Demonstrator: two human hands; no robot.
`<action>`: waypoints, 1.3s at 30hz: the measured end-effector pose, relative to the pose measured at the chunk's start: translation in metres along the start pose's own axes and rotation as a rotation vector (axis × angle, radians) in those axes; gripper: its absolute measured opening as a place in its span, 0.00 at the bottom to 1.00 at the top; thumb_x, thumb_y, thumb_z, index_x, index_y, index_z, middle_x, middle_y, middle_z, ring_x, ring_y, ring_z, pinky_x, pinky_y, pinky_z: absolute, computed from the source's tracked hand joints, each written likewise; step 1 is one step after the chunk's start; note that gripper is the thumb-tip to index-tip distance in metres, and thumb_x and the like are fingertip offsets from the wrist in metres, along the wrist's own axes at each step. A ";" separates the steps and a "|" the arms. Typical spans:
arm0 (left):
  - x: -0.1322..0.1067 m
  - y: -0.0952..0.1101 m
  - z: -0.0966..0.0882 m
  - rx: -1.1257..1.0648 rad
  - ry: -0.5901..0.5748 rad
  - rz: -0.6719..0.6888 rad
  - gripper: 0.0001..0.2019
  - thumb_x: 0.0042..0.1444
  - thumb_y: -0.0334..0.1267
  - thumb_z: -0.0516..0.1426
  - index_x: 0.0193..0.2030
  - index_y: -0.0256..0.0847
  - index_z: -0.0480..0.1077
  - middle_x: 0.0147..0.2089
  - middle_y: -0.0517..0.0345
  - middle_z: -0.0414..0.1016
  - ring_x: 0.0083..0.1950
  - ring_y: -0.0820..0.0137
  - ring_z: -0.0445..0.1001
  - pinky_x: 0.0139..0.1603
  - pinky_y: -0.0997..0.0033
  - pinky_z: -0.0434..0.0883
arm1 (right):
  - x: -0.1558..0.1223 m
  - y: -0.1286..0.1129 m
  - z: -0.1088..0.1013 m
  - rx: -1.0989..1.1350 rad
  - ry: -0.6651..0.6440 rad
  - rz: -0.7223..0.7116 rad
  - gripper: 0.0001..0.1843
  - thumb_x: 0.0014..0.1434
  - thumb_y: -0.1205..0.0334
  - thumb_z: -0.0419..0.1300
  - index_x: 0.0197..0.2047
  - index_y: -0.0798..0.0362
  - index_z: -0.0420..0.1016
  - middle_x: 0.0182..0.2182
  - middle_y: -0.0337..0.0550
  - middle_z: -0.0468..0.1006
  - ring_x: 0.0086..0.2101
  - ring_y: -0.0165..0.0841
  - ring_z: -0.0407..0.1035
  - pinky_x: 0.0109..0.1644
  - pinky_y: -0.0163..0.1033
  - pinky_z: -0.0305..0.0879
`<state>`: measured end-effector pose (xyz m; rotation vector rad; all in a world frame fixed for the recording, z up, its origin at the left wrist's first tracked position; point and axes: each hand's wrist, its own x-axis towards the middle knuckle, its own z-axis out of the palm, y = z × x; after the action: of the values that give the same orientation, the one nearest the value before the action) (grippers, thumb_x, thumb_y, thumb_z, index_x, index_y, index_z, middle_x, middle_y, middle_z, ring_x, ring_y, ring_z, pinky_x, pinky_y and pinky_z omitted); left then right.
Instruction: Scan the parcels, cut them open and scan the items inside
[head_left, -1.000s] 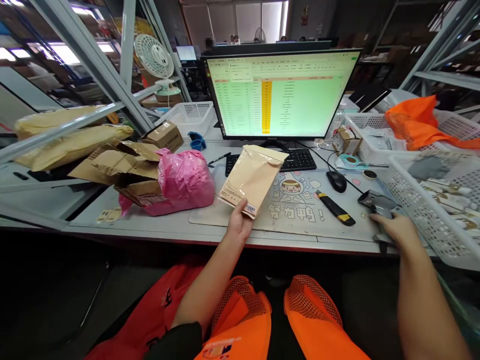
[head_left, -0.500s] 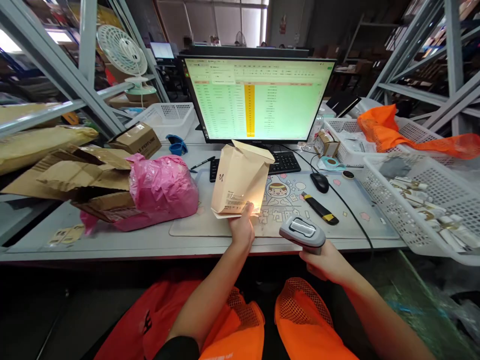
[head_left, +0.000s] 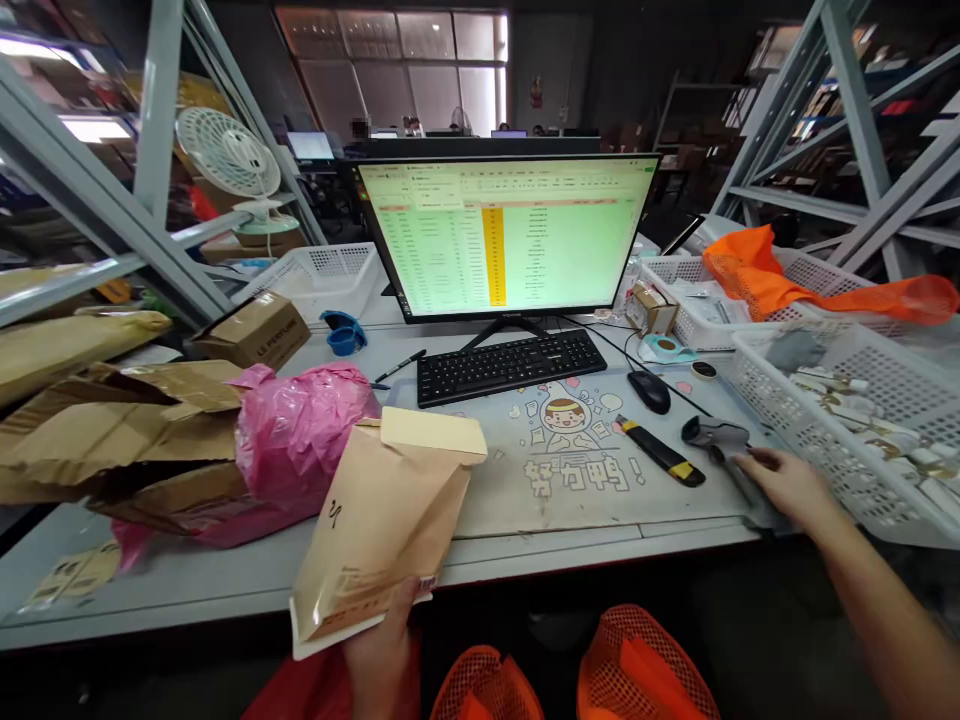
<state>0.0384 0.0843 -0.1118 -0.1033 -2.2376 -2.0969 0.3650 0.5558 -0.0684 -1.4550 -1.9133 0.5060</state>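
Note:
My left hand [head_left: 386, 640] grips the lower edge of a tan paper mailer [head_left: 390, 520], thumb on its front. The mailer's pale flap stands up at the top, and a handwritten mark and printed text show on its face. At the desk's right side, my right hand [head_left: 787, 490] has its fingers closed at a grey barcode scanner [head_left: 716, 435], which is tipped on its side low over the mat. Part of the scanner's handle is blurred. A black and yellow box cutter [head_left: 664, 452] lies just left of the scanner.
A monitor [head_left: 555, 240], keyboard [head_left: 510, 368] and mouse [head_left: 649, 391] stand behind the mat. Opened cardboard [head_left: 150, 430] and a pink plastic bag [head_left: 304, 430] crowd the left. White baskets [head_left: 847, 450] line the right. Orange mesh bags [head_left: 645, 670] hang below the desk edge.
The mailer has moved left and nearer to me, off the keyboard. My right hand has carried the scanner rightward and down to the desk beside the basket. The view has shifted slightly.

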 end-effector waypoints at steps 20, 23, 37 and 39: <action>0.010 0.003 0.003 0.047 -0.147 -0.060 0.46 0.51 0.61 0.67 0.71 0.40 0.59 0.65 0.37 0.71 0.67 0.47 0.72 0.69 0.45 0.69 | 0.008 -0.265 0.172 -0.065 -0.503 -0.587 0.25 0.68 0.55 0.61 0.60 0.64 0.75 0.76 0.67 0.48 0.74 0.59 0.34 0.72 0.73 0.22; 0.007 -0.001 0.009 -0.201 -0.257 -0.194 0.53 0.50 0.67 0.65 0.76 0.45 0.53 0.70 0.40 0.67 0.70 0.45 0.68 0.68 0.46 0.71 | -0.028 -0.253 0.133 0.097 -0.607 -0.580 0.31 0.72 0.48 0.53 0.70 0.57 0.66 0.73 0.62 0.58 0.71 0.51 0.52 0.74 0.65 0.42; -0.133 0.087 0.184 -0.116 -1.340 0.236 0.37 0.69 0.56 0.54 0.79 0.44 0.51 0.80 0.51 0.49 0.81 0.59 0.47 0.81 0.60 0.42 | -0.232 -0.020 -0.069 1.131 -0.212 0.204 0.64 0.39 0.46 0.80 0.75 0.44 0.56 0.71 0.50 0.63 0.69 0.50 0.59 0.72 0.54 0.57; -0.158 0.095 0.202 -0.183 -1.491 0.291 0.37 0.68 0.56 0.55 0.78 0.44 0.53 0.81 0.51 0.49 0.81 0.58 0.46 0.82 0.56 0.41 | -0.243 -0.006 -0.089 1.193 -0.030 0.332 0.56 0.39 0.48 0.79 0.69 0.47 0.64 0.63 0.52 0.74 0.63 0.53 0.68 0.66 0.57 0.66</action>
<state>0.2040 0.2925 -0.0467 -2.4724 -2.0709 -2.2235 0.4607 0.3154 -0.0696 -0.8962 -0.9648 1.4904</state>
